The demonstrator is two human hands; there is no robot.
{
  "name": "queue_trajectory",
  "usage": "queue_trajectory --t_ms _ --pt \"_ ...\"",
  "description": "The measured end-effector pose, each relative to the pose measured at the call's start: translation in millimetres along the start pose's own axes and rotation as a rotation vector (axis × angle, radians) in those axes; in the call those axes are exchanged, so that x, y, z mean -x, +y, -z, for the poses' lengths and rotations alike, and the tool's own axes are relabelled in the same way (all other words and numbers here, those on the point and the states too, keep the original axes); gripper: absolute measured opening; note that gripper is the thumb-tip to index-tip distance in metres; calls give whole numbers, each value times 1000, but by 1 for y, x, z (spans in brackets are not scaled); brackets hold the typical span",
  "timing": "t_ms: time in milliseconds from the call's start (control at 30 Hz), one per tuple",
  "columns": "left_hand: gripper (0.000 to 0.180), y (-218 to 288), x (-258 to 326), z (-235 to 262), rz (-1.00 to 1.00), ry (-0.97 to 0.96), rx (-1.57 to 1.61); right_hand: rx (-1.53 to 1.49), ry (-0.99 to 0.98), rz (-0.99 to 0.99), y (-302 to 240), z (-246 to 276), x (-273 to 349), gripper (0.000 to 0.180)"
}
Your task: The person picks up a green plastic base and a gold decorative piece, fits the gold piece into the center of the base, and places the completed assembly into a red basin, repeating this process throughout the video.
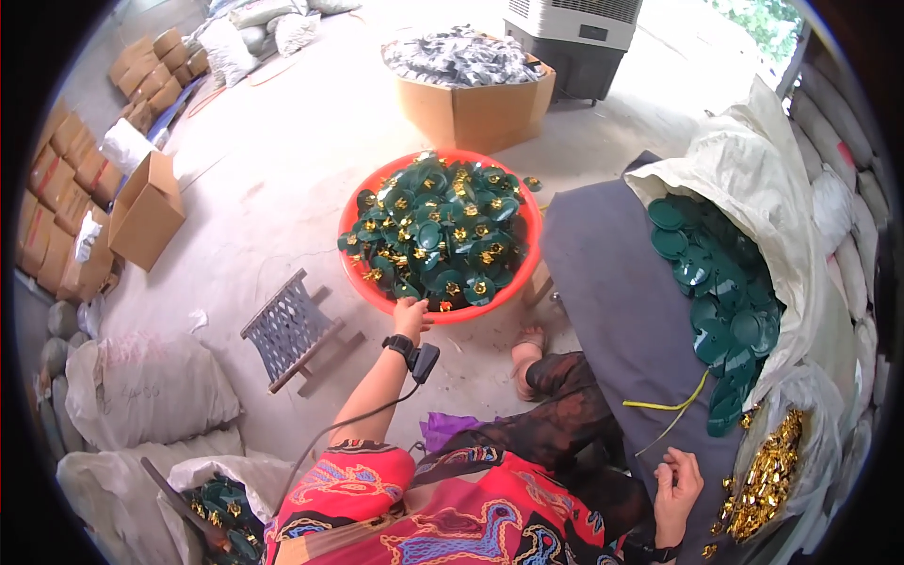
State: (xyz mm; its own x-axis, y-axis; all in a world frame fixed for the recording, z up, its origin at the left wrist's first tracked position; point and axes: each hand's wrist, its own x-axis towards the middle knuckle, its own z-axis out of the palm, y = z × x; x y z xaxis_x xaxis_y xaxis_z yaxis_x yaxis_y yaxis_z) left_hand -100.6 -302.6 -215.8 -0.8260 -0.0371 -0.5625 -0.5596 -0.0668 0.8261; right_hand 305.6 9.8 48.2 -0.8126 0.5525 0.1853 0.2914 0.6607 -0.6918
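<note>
My left hand (411, 319) reaches to the near rim of a round red basin (534, 226), its fingers apart and nothing visible in them. The basin is heaped with green discs (428, 235) that carry small gold flower-shaped pieces. My right hand (678, 490) is over the grey cloth-covered surface (603, 282) with its fingers loosely bent and the thumb apart; I see nothing in it. Beyond it, plain green discs (725, 320) spill from a white woven sack (753, 174). Small gold pieces (767, 471) lie in a clear plastic bag (821, 414) to its right.
A yellow strip (664, 406) lies on the cloth. A low stool (292, 330) stands left of the basin. Behind are an open carton of grey-white pieces (471, 99) and an air cooler (570, 47). Sacks (151, 391) and cartons (146, 212) line the left. Another sack holds assembled discs (226, 508).
</note>
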Motion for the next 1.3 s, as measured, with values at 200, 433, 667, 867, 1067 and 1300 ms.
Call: queue_trajectory --t_ms 200,433,667,867,1067,1300 --pt "21 32 60 -44 -347 -273 -191 103 242 -42 9 23 2 18" --pt "9 91 160 -127 -613 -671 -90 332 590 -315 35 62 30 21" --pt "7 109 235 -188 -615 -856 -181 503 625 -513 64 83 72 42" --pt "8 109 276 -230 -862 -1103 -307 657 441 -520 77 82 62 47" --pt "19 116 276 -285 -1103 -1039 -574 781 462 -505 82 84 37 34" --pt "30 105 289 -347 -1540 -953 -835 786 404 -257 107 92 36 22"
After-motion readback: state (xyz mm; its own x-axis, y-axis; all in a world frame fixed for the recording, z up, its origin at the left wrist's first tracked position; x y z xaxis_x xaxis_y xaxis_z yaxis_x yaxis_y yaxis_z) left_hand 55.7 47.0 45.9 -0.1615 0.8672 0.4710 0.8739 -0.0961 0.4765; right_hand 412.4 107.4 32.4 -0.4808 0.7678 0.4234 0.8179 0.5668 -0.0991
